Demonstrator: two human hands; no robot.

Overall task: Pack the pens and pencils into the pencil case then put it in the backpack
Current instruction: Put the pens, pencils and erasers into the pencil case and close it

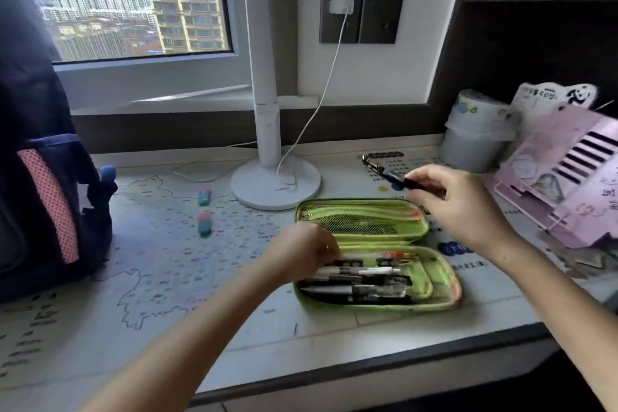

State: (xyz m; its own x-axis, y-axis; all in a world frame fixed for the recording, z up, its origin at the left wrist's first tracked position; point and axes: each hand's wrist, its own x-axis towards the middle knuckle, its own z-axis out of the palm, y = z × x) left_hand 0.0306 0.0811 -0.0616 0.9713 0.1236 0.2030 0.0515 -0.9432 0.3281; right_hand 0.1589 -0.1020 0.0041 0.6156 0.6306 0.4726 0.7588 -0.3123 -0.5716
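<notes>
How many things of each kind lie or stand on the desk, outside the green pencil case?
Erasers: 2
Desk lamp: 1
Backpack: 1
White bin: 1
Pink stand: 1
Total: 6

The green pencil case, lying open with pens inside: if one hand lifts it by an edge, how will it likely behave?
The pencil case looks like soft fabric, so it would probably sag or fold at its hinge. The pens lie loose in the lower half and could slide out. Zipping it first seems safer.
</notes>
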